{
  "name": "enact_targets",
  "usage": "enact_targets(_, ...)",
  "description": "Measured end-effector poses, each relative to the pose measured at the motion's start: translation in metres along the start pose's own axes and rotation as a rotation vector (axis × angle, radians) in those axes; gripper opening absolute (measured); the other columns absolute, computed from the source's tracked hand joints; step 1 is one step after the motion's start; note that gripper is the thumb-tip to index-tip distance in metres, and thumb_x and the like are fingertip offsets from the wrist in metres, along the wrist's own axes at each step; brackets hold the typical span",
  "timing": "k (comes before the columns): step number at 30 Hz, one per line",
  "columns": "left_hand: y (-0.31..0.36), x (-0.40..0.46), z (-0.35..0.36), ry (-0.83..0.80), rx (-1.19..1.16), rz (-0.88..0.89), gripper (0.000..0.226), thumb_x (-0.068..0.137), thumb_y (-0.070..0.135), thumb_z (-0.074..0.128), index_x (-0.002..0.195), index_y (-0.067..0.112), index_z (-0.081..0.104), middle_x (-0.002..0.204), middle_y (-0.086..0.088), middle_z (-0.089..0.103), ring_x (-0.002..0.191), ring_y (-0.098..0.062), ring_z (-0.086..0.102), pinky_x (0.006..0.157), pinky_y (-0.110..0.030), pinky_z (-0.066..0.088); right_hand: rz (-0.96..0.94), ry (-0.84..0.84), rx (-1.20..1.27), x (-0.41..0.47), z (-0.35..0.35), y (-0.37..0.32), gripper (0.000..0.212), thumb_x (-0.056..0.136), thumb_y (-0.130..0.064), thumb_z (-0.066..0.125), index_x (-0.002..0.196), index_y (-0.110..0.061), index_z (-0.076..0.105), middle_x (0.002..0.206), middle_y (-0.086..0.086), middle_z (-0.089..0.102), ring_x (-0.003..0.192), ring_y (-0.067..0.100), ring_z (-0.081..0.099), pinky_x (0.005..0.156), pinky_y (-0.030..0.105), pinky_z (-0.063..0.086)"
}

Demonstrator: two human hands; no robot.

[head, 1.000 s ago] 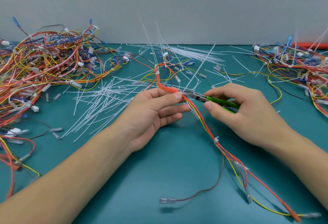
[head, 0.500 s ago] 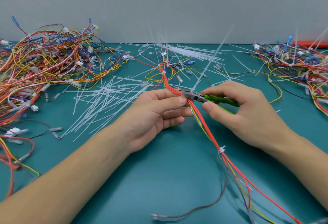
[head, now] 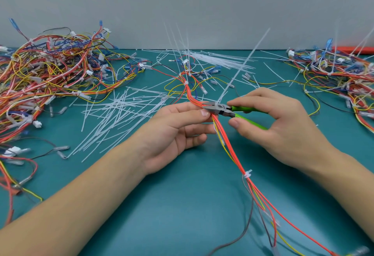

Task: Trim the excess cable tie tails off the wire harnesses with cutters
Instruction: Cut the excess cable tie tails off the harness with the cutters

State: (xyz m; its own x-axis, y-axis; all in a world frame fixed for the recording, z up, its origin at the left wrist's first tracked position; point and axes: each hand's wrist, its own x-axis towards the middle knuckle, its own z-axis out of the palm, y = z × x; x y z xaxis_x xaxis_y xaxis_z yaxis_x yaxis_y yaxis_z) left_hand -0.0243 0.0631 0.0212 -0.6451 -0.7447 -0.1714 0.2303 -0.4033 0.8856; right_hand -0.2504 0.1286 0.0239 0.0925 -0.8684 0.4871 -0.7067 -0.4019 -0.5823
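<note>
A wire harness (head: 232,150) of red and yellow wires runs from the table's middle toward the lower right. My left hand (head: 176,132) pinches the bundle between thumb and fingers. My right hand (head: 283,126) grips green-handled cutters (head: 222,110), whose jaws sit at the bundle beside my left thumb. A long white cable tie tail (head: 242,65) rises up and to the right from the jaws. Lower on the harness sits a tie with a short stub (head: 248,174).
A big heap of harnesses (head: 50,77) fills the left side, another heap (head: 344,77) the right. Cut white tie tails (head: 115,118) lie scattered left of my hands, and uncut ties (head: 218,59) lie at the back on the teal table (head: 182,205).
The harness has slid toward the lower right through my left hand. The cutters' jaws now sit at the base of the long tie tail, which swung upright.
</note>
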Motion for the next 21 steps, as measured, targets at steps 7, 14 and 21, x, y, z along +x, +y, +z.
enact_targets(7,-0.0002,0.0002,-0.0011,0.006,-0.026,-0.003,0.044,0.082,0.015,0.07,0.123,0.003,0.064,0.093,-0.004,0.075,0.078,-0.015,0.075,0.067,-0.022,0.055,-0.017,0.009,-0.033,0.0011,-0.0009,-0.0005,0.037,0.09,-0.041,0.075,0.12,-0.021,0.077,0.104,-0.001,0.068,0.099,0.013,0.065,0.091,0.021,0.046)
enact_targets(14,0.0009,0.0,-0.001,0.004,-0.02,-0.016,0.045,0.082,0.015,0.071,0.124,0.004,0.065,0.093,-0.003,0.075,0.078,-0.014,0.074,0.068,-0.022,0.055,-0.003,0.003,0.005,-0.0002,0.0009,-0.0008,0.036,0.089,-0.042,0.076,0.119,-0.021,0.077,0.103,-0.002,0.068,0.098,0.014,0.066,0.091,0.02,0.046)
enact_targets(21,0.0017,-0.0002,-0.0009,0.011,-0.041,-0.026,0.037,0.083,0.016,0.07,0.118,0.006,0.069,0.097,-0.005,0.074,0.083,-0.016,0.075,0.066,-0.021,0.055,-0.012,0.016,-0.01,0.0005,0.0018,-0.0012,0.035,0.089,-0.04,0.076,0.119,-0.021,0.077,0.102,-0.002,0.067,0.095,0.014,0.064,0.089,0.021,0.045)
